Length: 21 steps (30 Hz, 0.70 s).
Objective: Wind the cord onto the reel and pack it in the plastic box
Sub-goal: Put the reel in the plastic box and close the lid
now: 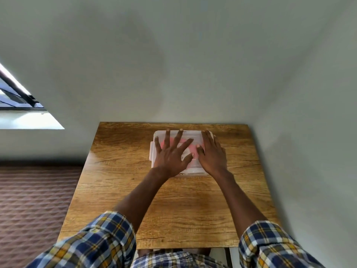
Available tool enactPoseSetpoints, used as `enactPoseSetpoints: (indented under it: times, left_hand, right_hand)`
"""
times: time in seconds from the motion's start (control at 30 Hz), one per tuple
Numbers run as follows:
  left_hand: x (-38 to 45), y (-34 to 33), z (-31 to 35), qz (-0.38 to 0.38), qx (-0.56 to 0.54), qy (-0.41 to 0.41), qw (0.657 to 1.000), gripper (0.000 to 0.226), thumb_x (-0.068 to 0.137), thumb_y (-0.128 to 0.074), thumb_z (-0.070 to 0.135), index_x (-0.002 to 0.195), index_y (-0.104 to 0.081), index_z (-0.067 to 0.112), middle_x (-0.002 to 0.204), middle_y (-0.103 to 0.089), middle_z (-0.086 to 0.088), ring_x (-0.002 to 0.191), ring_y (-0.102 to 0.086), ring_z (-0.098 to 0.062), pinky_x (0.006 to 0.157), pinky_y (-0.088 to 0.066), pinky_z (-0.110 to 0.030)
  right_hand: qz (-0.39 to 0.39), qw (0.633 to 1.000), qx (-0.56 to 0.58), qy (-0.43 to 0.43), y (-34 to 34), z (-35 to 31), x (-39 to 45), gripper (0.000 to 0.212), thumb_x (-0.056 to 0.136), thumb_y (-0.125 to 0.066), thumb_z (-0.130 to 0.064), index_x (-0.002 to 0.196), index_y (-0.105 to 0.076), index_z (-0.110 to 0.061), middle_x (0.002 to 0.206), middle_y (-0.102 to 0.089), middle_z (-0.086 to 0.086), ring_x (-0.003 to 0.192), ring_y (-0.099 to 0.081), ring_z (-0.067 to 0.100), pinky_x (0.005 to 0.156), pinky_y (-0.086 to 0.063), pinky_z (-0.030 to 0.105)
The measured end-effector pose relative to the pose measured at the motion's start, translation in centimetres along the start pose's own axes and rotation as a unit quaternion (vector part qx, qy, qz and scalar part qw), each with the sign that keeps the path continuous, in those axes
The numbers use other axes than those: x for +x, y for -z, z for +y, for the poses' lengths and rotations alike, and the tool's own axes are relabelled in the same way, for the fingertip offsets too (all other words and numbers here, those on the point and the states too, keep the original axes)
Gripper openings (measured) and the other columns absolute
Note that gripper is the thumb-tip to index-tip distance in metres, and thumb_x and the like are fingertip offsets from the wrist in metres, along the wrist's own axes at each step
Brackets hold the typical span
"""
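A clear plastic box (193, 137) with its lid on stands at the far middle of the wooden table (193, 209). Through the lid a pink reel (183, 141) shows dimly; the cord on it is too blurred to make out. My left hand (171, 153) lies flat on the lid with its fingers spread wide. My right hand (211, 151) rests flat on the right part of the lid, fingers straight and together, reaching the far edge. Both hands cover most of the box.
The table stands against a pale wall (183, 64). A patterned brown carpet (32, 200) lies left of the table, and a window (17, 97) is at the far left. Plaid sleeves (96, 242) fill the bottom of the view.
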<state>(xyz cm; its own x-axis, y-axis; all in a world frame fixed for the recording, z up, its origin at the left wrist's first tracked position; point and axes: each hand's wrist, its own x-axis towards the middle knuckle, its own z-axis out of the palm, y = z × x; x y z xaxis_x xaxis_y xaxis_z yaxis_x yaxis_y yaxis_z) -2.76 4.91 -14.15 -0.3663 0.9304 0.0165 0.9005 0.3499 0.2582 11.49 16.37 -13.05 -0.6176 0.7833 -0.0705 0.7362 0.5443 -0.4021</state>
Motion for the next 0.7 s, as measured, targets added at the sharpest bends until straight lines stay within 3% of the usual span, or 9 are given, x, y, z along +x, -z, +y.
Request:
enactPoseSetpoints:
  times: [0.1, 0.23, 0.33, 0.37, 0.43, 0.5, 0.57, 0.7]
  left_hand:
    - [-0.1, -0.8, -0.1, 0.033, 0.026, 0.002, 0.999, 0.067, 0.100, -0.029, 0.076, 0.163, -0.025, 0.052, 0.180, 0.001, 0.005, 0.163, 0.013, -0.037, 0.118, 0.017, -0.071]
    - [-0.1, -0.9, -0.1, 0.048, 0.036, -0.002, 0.998, 0.070, 0.098, -0.028, 0.078, 0.162, -0.029, 0.050, 0.180, -0.005, 0.003, 0.164, 0.008, -0.039, 0.119, 0.013, -0.074]
    - [-0.3, -0.4, 0.3, 0.033, 0.036, 0.002, 0.999, 0.070, 0.098, -0.029, 0.076, 0.163, -0.029, 0.049, 0.180, -0.005, 0.003, 0.164, 0.008, -0.040, 0.120, 0.010, -0.077]
    - [-0.3, -0.2, 0.4, 0.027, 0.037, 0.004, 0.999, 0.070, 0.099, -0.030, 0.075, 0.163, -0.028, 0.049, 0.180, -0.004, 0.003, 0.163, 0.009, -0.040, 0.120, 0.010, -0.078]
    - [-0.1, 0.2, 0.6, 0.010, 0.029, 0.010, 0.999, 0.068, 0.101, -0.034, 0.072, 0.164, -0.026, 0.047, 0.180, -0.001, 0.002, 0.163, 0.011, -0.041, 0.118, 0.012, -0.079]
    - [0.2, 0.5, 1.1, -0.002, 0.010, 0.007, 1.000, 0.067, 0.103, -0.038, 0.067, 0.165, -0.024, 0.044, 0.180, 0.001, 0.002, 0.163, 0.011, -0.040, 0.116, 0.015, -0.078]
    - [0.7, 0.6, 2.1, -0.007, -0.008, -0.038, 0.999, 0.067, 0.105, -0.039, 0.063, 0.166, -0.021, 0.043, 0.180, -0.001, 0.003, 0.164, 0.008, -0.037, 0.120, 0.012, -0.078]
    - [2.3, 0.0, 5.5, -0.056, -0.020, -0.110, 0.992, 0.063, 0.107, -0.034, 0.065, 0.166, -0.016, 0.048, 0.180, -0.002, 0.006, 0.164, 0.011, -0.029, 0.123, 0.009, -0.074]
  right_hand:
    - [0.007, 0.999, 0.051, 0.008, -0.2, 0.4, 0.6, 0.061, 0.108, -0.034, -0.046, 0.162, -0.009, -0.034, 0.171, -0.011, -0.009, 0.157, -0.006, 0.021, 0.122, -0.022, 0.055]
    - [0.066, 0.965, 0.250, -0.047, -0.5, 1.5, -0.7, 0.058, 0.108, -0.040, -0.041, 0.160, -0.017, -0.031, 0.165, -0.029, 0.001, 0.145, -0.038, 0.025, 0.108, -0.047, 0.049]
    - [0.010, 0.888, 0.436, -0.148, -0.4, 2.2, -2.5, 0.062, 0.104, -0.040, -0.055, 0.159, -0.022, -0.033, 0.154, -0.042, 0.001, 0.117, -0.062, 0.017, 0.079, -0.062, 0.032]
    - [-0.014, 0.865, 0.475, -0.160, -0.1, 2.4, -2.5, 0.060, 0.102, -0.038, -0.059, 0.156, -0.030, -0.032, 0.147, -0.050, 0.001, 0.110, -0.064, 0.015, 0.076, -0.063, 0.032]
    - [-0.047, 0.813, 0.547, -0.191, 0.3, 2.9, -2.4, 0.056, 0.102, -0.032, -0.062, 0.141, -0.052, -0.027, 0.130, -0.067, 0.006, 0.106, -0.070, 0.024, 0.084, -0.062, 0.044]
    - [-0.055, 0.753, 0.596, -0.272, 0.6, 3.5, -2.8, 0.050, 0.105, -0.035, -0.056, 0.117, -0.069, -0.020, 0.103, -0.078, 0.008, 0.093, -0.073, 0.027, 0.078, -0.061, 0.042]
    - [-0.058, 0.725, 0.602, -0.330, 0.6, 4.2, -3.3, 0.041, 0.105, -0.047, -0.047, 0.106, -0.071, -0.014, 0.086, -0.077, 0.007, 0.080, -0.068, 0.025, 0.065, -0.053, 0.035]
    - [-0.032, 0.642, 0.669, -0.373, 1.4, 4.9, -3.0, 0.019, 0.095, -0.064, -0.025, 0.100, -0.071, -0.008, 0.086, -0.071, 0.011, 0.073, -0.064, 0.024, 0.059, -0.050, 0.032]
